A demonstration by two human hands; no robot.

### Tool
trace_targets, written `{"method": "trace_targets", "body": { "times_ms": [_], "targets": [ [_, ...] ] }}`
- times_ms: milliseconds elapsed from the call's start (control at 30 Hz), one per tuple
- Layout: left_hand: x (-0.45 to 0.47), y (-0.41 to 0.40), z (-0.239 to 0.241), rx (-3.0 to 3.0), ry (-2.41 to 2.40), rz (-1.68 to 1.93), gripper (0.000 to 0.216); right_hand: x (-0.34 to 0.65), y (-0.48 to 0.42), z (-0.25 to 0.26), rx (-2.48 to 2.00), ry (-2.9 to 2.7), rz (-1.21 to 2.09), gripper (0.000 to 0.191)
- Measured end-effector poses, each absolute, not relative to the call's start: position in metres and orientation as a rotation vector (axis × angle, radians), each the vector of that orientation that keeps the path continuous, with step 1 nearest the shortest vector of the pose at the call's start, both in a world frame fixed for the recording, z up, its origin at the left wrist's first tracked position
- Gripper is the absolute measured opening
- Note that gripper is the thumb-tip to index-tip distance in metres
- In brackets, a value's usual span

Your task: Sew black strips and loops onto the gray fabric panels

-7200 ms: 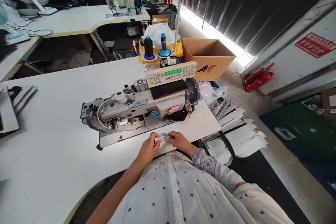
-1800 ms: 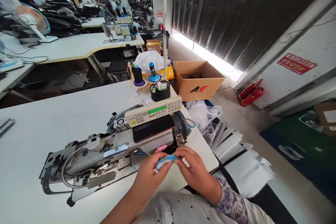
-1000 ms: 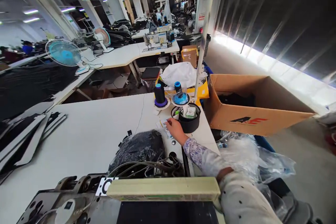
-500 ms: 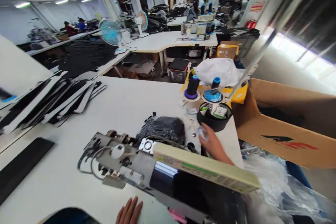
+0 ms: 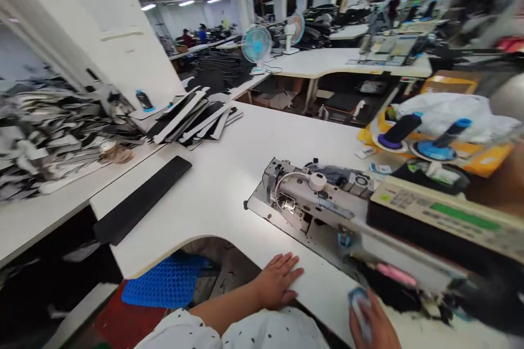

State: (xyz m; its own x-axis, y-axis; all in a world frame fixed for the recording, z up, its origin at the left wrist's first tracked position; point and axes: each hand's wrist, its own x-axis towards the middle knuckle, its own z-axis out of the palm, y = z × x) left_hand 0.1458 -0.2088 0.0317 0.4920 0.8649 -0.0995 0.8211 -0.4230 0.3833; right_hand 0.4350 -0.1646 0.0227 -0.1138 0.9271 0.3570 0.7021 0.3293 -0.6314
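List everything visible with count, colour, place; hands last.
Sewing machines: at least two, grey, near and far tables
Tables: several, white, near and behind
Spools: at least three, black, two right, one left
Container: one, black, beside right spools
Bag: one, white, behind right spools
Fans: two, blue and orange, background
Strip: one, black, near table's left
Cut pieces: uncounted, black and white, back left
Scraps: uncounted, grey and white, far left
Mesh: one, blue, below table
Small item: one, blue-white, lower right
Left hand: one, bare, on table
Right hand: one, bare, holding small item
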Motion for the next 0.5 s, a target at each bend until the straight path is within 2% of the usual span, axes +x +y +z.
{"method": "trace_targets", "body": {
  "times_ms": [133,267,367,500],
  "targets": [
    [0.092,-0.219,0.014,2.513,1.311,0.148,0.061,0.383,-0.173,0.002,-1.791,-1.901,0.12,0.047],
    [0.027,-0.216,-0.003,2.64,1.327,0.168,0.051,0.363,-0.2,0.013,-2.108,-1.748,-0.117,0.048],
    [0.004,-0.205,-0.004,2.683,1.325,0.25,0.046,0.365,-0.265,0.025,-2.3,-1.631,-0.079,0.044],
    [0.013,-0.206,0.012,2.665,1.31,0.447,0.05,0.375,-0.416,0.011,-2.519,-1.152,0.185,0.035]
  ]
}}
